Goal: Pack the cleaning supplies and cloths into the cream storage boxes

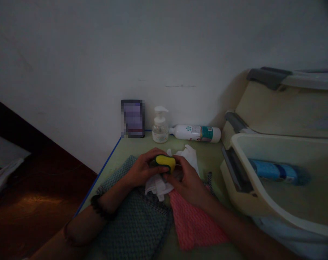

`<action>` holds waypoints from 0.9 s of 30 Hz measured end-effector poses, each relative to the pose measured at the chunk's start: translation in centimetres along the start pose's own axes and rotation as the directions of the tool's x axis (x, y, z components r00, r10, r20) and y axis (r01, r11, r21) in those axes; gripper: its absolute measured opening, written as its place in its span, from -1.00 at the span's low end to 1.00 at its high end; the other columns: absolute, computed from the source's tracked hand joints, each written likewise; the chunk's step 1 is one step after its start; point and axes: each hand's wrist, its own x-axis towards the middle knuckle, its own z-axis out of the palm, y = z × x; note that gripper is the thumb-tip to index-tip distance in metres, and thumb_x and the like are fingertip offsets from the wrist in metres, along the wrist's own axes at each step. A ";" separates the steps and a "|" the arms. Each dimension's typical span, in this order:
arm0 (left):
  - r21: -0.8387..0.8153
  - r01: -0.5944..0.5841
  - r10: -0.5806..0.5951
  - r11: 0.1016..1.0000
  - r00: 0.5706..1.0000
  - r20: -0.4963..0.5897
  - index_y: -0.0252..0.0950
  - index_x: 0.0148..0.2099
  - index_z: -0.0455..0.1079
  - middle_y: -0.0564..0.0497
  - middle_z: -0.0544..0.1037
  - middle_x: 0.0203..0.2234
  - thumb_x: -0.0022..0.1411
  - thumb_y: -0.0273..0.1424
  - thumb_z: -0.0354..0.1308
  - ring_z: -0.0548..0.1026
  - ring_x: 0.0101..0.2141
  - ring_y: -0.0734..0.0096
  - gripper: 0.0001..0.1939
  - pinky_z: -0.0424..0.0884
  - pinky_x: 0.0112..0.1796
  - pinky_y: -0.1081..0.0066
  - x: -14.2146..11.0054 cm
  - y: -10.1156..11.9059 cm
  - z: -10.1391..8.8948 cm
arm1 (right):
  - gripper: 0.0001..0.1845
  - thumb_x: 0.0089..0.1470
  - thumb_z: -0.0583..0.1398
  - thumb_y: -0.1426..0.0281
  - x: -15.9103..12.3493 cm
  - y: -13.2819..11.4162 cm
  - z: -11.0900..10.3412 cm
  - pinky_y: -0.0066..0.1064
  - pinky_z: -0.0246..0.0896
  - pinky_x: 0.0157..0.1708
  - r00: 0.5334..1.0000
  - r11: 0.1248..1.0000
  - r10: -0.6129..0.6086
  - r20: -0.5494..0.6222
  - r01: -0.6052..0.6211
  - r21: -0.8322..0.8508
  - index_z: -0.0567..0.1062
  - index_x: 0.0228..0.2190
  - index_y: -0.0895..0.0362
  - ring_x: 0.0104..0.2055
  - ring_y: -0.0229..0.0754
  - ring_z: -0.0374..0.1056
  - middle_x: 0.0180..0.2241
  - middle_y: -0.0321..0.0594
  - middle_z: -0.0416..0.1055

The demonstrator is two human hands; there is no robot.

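Both my hands meet over the green table. My left hand curls around the left end of a yellow and dark green sponge. From the right, my right hand pinches the same sponge, its fingers closed. Just beneath the hands lies a crumpled white cloth, with more white cloth bunched behind them. A blue-grey knitted cloth is spread under my left forearm, and a pink cloth lies under my right wrist.
Against the white wall stand a pump bottle, a white bottle lying on its side and a small dark frame. A cream plastic tub with a blue item inside fills the right. Dark wooden floor lies left.
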 end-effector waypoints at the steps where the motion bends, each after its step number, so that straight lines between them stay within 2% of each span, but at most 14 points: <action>1: 0.014 -0.006 0.006 1.000 1.000 0.005 -0.25 -0.12 0.40 0.01 0.44 -0.24 0.03 -0.40 0.29 0.41 -0.17 0.32 -0.69 0.31 -0.10 0.32 0.0 0.0 0.0 | -0.60 0.01 0.21 0.41 0.0 0.0 0.0 -0.18 0.24 -0.06 1.000 1.000 -0.003 0.007 0.003 -0.005 0.25 -0.10 0.11 -0.08 -0.12 0.31 -0.12 -0.12 0.34; 5: 0.030 -0.016 0.016 0.999 1.000 0.014 -0.26 -0.17 0.41 0.02 0.45 -0.28 0.03 -0.40 0.29 0.42 -0.22 0.35 -0.73 0.32 -0.13 0.32 0.1 0.0 0.0 | -0.68 0.05 0.17 0.42 0.1 0.1 0.0 -0.20 0.25 -0.10 0.999 0.999 -0.035 0.026 0.036 -0.029 0.28 -0.12 0.11 -0.11 -0.13 0.31 -0.16 -0.14 0.35; 8: 0.006 0.020 -0.020 1.000 1.000 -0.006 -0.27 -0.15 0.39 0.01 0.45 -0.26 0.01 -0.38 0.29 0.42 -0.20 0.32 -0.69 0.33 -0.13 0.30 0.1 0.2 0.1 | -0.69 0.07 0.16 0.42 0.0 0.0 0.0 -0.21 0.26 -0.11 0.999 0.999 -0.039 0.021 0.039 -0.029 0.28 -0.12 0.11 -0.12 -0.13 0.32 -0.16 -0.14 0.36; 12: -0.080 0.101 -0.103 0.992 0.994 -0.023 -0.26 -0.09 0.35 -0.03 0.45 -0.19 -0.01 -0.36 0.31 0.42 -0.15 0.26 -0.60 0.33 -0.11 0.28 0.0 0.4 0.3 | -0.66 0.09 0.15 0.38 0.0 -0.3 0.0 -0.18 0.25 -0.08 0.999 0.999 -0.047 0.018 0.048 -0.019 0.26 -0.07 0.09 -0.08 -0.11 0.31 -0.12 -0.11 0.35; 16: -0.205 0.062 -0.083 0.977 0.992 -0.097 -0.24 -0.05 0.29 -0.04 0.44 -0.16 0.05 -0.32 0.27 0.41 -0.11 0.27 -0.60 0.34 -0.13 0.33 0.0 0.3 0.4 | -0.61 0.11 0.14 0.39 0.1 -0.4 0.0 -0.12 0.23 -0.03 0.999 0.999 -0.046 -0.002 0.046 0.009 0.22 -0.01 0.07 -0.03 -0.08 0.31 -0.03 -0.08 0.33; 21: -0.301 0.074 -0.110 0.951 0.989 -0.103 -0.26 -0.07 0.31 -0.03 0.47 -0.19 0.07 -0.33 0.26 0.45 -0.19 0.33 -0.63 0.38 -0.19 0.38 0.1 0.0 0.3 | -0.58 0.12 0.13 0.38 0.2 -0.4 0.1 -0.15 0.24 0.00 0.999 0.996 -0.050 0.003 0.050 0.068 0.19 0.02 0.05 0.00 -0.10 0.31 0.00 -0.10 0.33; 27: -0.279 0.147 -0.195 0.949 0.969 -0.153 -0.30 -0.15 0.35 0.01 0.52 -0.29 0.01 -0.33 0.29 0.48 -0.26 0.36 -0.66 0.40 -0.22 0.39 0.1 0.5 0.3 | -0.59 0.10 0.16 0.38 0.1 -0.7 -0.1 -0.18 0.25 -0.03 0.998 0.997 -0.058 0.025 0.056 0.045 0.23 -0.01 0.10 -0.03 -0.12 0.33 -0.05 -0.09 0.36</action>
